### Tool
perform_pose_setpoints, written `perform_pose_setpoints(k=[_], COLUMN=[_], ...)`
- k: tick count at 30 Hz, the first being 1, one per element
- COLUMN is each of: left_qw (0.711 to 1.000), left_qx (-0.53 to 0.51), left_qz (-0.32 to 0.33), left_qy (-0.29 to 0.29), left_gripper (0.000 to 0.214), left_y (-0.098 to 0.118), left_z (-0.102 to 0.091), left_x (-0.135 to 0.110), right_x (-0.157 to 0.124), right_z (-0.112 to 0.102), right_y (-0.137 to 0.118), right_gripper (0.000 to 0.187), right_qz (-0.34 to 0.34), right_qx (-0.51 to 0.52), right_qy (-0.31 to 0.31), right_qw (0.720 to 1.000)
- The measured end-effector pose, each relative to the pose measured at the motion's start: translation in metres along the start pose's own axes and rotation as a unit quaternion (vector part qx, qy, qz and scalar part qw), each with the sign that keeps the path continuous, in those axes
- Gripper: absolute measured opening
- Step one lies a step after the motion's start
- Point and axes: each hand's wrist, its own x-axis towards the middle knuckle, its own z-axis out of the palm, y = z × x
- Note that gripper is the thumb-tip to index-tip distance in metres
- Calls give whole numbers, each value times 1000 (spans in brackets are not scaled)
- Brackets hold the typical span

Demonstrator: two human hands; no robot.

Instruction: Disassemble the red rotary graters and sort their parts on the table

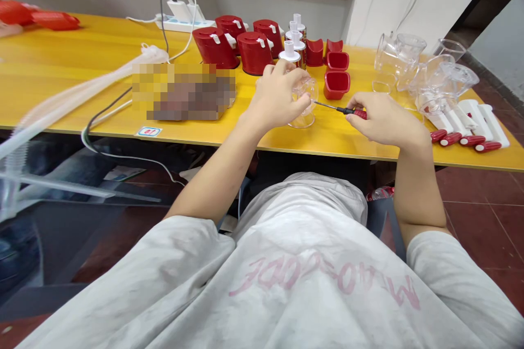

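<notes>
My left hand [279, 92] is closed around a clear plastic housing [303, 119] on the yellow table, its fingers hiding part of the upper side. In my right hand [380, 117] is a screwdriver [341, 110] with a red and black handle, held almost level. Its thin metal shaft points left, and the tip meets the clear housing close to my left thumb; whether a screw sits there is too small to tell. Just beyond my left hand stand several white-topped cylinders [290, 53].
Red round bases [254, 53] with white levers and red cups [337, 84] stand behind my hands. To the right are clear plastic housings [438, 79] and white cranks with red handles [451, 138]. Cables [92, 120] and a power strip [180, 23] lie left, near a pixelated patch [184, 92].
</notes>
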Motion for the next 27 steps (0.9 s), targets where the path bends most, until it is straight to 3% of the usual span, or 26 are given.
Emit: perform_pose_setpoints(k=[7, 19, 24, 27], left_qw=[1000, 1000, 1000, 1000], left_qx=[6, -9, 0, 0], left_qz=[3, -3, -1, 5], left_qy=[18, -5, -1, 9], left_gripper=[57, 62, 58, 56], left_y=[-1, 1, 1, -1], left_z=[3, -2, -2, 0], left_x=[-1, -1, -1, -1], right_x=[-2, 2, -2, -2], right_z=[3, 3, 4, 3], right_y=[7, 5, 5, 2], right_gripper=[34, 20, 36, 29], right_qz=[-7, -18, -9, -11], right_qx=[25, 1, 24, 31], right_qy=[-5, 10, 19, 26], right_qw=[1000, 1000, 1000, 999])
